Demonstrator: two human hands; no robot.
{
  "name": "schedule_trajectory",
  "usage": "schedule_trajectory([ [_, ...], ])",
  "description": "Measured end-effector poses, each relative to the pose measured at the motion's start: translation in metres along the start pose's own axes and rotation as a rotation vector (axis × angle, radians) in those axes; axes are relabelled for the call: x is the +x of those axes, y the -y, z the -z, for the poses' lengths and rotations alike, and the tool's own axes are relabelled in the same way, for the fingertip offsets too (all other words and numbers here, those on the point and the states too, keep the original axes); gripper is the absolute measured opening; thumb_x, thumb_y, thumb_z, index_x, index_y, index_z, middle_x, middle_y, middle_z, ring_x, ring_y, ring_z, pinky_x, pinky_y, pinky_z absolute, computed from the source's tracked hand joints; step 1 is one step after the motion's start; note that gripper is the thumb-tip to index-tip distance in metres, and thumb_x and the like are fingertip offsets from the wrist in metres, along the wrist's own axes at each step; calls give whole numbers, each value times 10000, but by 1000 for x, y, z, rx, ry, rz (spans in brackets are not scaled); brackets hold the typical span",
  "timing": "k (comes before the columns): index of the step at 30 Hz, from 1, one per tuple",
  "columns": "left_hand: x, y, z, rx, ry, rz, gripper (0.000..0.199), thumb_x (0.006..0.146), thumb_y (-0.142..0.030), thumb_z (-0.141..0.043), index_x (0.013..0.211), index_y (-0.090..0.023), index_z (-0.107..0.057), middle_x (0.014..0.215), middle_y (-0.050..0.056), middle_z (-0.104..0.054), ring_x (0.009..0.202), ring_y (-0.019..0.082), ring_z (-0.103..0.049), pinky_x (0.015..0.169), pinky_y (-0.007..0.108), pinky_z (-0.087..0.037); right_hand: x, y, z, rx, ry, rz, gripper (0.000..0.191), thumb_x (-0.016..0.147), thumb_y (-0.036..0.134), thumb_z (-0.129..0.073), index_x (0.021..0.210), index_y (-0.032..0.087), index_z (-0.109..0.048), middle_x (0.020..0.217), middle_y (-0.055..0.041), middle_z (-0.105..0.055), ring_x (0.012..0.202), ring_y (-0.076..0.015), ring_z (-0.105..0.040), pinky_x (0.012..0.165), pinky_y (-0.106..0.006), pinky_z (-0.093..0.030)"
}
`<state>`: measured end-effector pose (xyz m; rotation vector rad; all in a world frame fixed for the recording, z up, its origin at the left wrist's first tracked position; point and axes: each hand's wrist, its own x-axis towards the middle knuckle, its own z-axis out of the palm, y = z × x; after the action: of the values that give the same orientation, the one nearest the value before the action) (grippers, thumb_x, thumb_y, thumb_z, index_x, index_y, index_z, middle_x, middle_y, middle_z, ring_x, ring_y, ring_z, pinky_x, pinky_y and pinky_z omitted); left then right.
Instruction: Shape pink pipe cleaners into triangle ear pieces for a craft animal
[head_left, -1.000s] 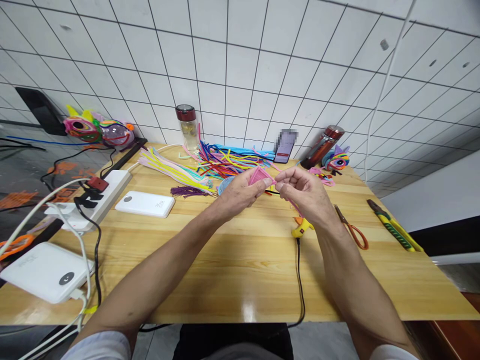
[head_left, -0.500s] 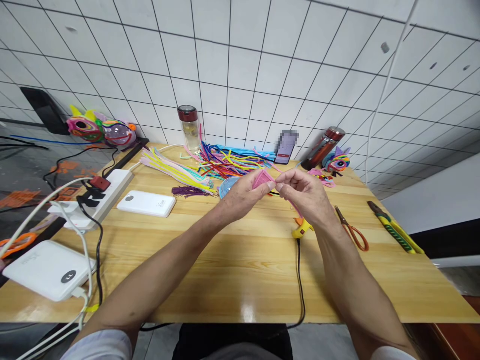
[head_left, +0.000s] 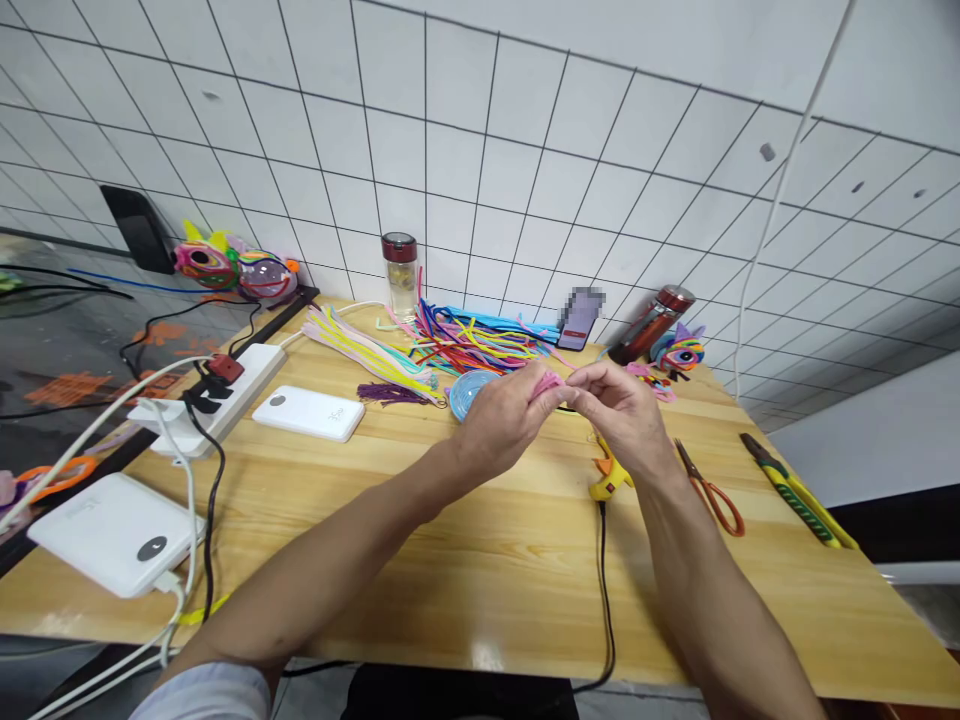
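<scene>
My hands pinch pink craftwork [head_left: 549,383] over a glossy wooden table [head_left: 465,560].
White tiled wall [head_left: 465,150] behind; power bank [head_left: 309,413] reads "35".

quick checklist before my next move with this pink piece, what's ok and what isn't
1. Pink piece gripped by the left hand: ok, held between thumb and fingers.
2. Right hand at the work: ok, fingertips pinched at the piece's edge.
3. Whole piece visible: not ok, fingers cover much of it.
4. Yellow corded tool hot or cold: cannot tell.
5. Its black cord away from the hands: ok, it runs to the near table edge.
6. Scissors uncovered: ok, on the table right of the right forearm.
</scene>
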<state>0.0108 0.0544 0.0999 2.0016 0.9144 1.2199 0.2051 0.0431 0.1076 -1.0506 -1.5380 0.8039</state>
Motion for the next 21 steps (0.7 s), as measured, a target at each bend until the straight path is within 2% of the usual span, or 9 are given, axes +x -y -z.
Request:
schedule_trajectory([
  [6, 0, 3, -3, 85, -26, -48, 235, 1056, -368, -672, 879, -224, -615, 898, 47, -677, 850, 203, -624, 801, 304, -442, 0, -2, 1, -47, -9, 7, 433, 794, 627, -925, 908, 244, -759, 806, -9, -730, 736, -171, -663, 722, -323, -583],
  [12, -1, 2, -1, 9, -51, -74, 254, 1056, -353, -636, 842, -224, -588, 836, 30, -657, 774, 180, -578, 776, 301, -437, -2, 5, -3, -50, -43, 19, 441, 805, 638, -914, 914, 240, -760, 816, -11, -730, 740, -162, -649, 724, -312, -569],
  [16, 1, 0, 0, -152, -66, 16, 288, 1033, -412, -621, 825, -220, -567, 718, -32, -561, 676, 140, -477, 691, 277, -399, -5, 14, -7, -4, -63, 21, 372, 812, 553, -924, 904, 236, -751, 762, 10, -698, 694, -147, -628, 691, -299, -572],
  [21, 6, 2, -1, -415, -67, 181, 392, 962, -554, -675, 817, -207, -565, 680, -50, -485, 619, 110, -403, 603, 260, -371, -6, 23, -8, 43, -48, -27, 281, 816, 441, -910, 920, 237, -749, 746, 20, -683, 679, -139, -616, 679, -293, -565],
])
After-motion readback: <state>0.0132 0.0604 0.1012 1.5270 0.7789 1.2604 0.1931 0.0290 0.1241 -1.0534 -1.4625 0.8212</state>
